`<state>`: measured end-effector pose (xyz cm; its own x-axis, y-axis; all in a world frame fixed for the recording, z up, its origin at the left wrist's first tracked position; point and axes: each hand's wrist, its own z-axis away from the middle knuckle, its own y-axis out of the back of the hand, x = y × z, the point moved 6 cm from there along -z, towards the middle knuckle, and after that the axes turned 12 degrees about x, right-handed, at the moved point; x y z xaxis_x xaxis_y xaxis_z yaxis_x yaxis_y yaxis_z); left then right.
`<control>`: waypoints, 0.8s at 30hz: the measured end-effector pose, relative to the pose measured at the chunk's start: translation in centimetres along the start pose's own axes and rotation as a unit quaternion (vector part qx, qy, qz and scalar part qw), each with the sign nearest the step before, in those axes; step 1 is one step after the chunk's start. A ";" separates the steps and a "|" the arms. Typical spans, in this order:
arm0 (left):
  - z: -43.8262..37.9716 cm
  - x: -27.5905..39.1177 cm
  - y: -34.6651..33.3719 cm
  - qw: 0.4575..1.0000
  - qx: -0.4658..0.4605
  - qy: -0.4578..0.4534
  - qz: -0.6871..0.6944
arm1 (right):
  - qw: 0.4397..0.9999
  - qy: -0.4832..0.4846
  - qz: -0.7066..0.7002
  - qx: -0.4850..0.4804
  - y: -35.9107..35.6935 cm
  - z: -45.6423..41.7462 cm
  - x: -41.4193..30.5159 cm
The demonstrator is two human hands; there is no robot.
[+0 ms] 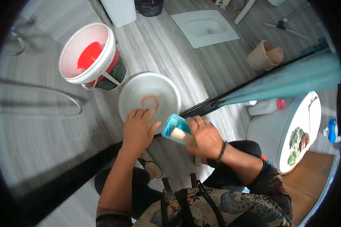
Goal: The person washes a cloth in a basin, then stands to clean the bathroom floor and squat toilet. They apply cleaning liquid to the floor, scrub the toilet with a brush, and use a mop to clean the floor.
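Note:
My right hand grips a small blue plastic soap box by its side. Inside the box lies a pale bar of soap. Over the near rim of a white basin reaches my left hand, fingers apart and holding nothing. A reddish ring-shaped mark or item shows inside the basin beyond my left fingertips; I cannot tell what it is. The box is just right of the basin's near edge, apart from my left hand.
A white bucket holding a red scoop stands behind the basin. A dark raised sill crosses the floor. Farther off are a squat toilet and a beige pail. At right stand a white tub and a red-capped bottle.

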<state>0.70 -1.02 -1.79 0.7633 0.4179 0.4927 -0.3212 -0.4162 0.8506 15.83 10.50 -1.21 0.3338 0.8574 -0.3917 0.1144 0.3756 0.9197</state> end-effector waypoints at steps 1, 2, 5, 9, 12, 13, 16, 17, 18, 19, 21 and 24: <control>-0.5 -0.5 -0.5 1.000 -0.005 0.009 -0.008 | 0.999 -0.021 -0.007 -0.029 -0.4 -0.3 0.6; -1.0 -1.0 -1.0 1.000 -0.010 0.019 -0.017 | 0.999 -0.037 -0.011 -0.038 -0.7 -0.8 1.2; -1.5 -3.2 -1.4 0.997 -0.010 0.077 -0.011 | 0.995 -0.063 -0.042 -0.059 -2.2 -3.0 2.1; -2.1 -4.2 -2.2 0.992 -0.011 0.129 0.014 | 0.989 -0.090 -0.095 -0.069 -3.1 -4.9 2.9; -2.9 -3.2 -3.1 0.988 -0.009 0.141 0.061 | 0.984 -0.123 -0.104 -0.081 -3.7 -5.5 3.3; -3.1 -2.9 -3.3 0.986 -0.012 0.144 0.081 | 0.982 -0.134 -0.103 -0.085 -3.8 -5.6 3.4; -3.0 -2.1 -4.6 0.981 -0.013 0.155 0.119 | 0.979 -0.164 -0.087 -0.089 -4.6 -5.1 3.9; -2.7 -1.7 -4.9 0.980 -0.013 0.160 0.117 | 0.979 -0.169 -0.079 -0.086 -4.8 -4.8 4.0; -2.5 -1.5 -5.3 0.980 -0.011 0.165 0.112 | 0.977 -0.174 -0.092 -0.079 -4.9 -4.6 3.9; -2.4 -1.5 -5.5 0.977 0.004 0.175 0.123 | 0.978 -0.174 -0.097 -0.061 -4.9 -4.6 4.0; -1.4 -1.5 -6.0 0.970 0.028 0.193 0.142 | 0.977 -0.179 -0.115 -0.026 -5.0 -4.1 3.4; 4.7 -2.0 -8.2 0.935 0.051 0.295 0.191 | 0.978 -0.191 -0.078 -0.033 -7.1 -0.3 3.5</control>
<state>4.43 -2.19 -10.64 0.1525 0.5835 0.7976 -0.4281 -0.6884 0.5855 15.90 10.96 -9.11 0.6438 0.5989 -0.4763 0.1350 0.5238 0.8411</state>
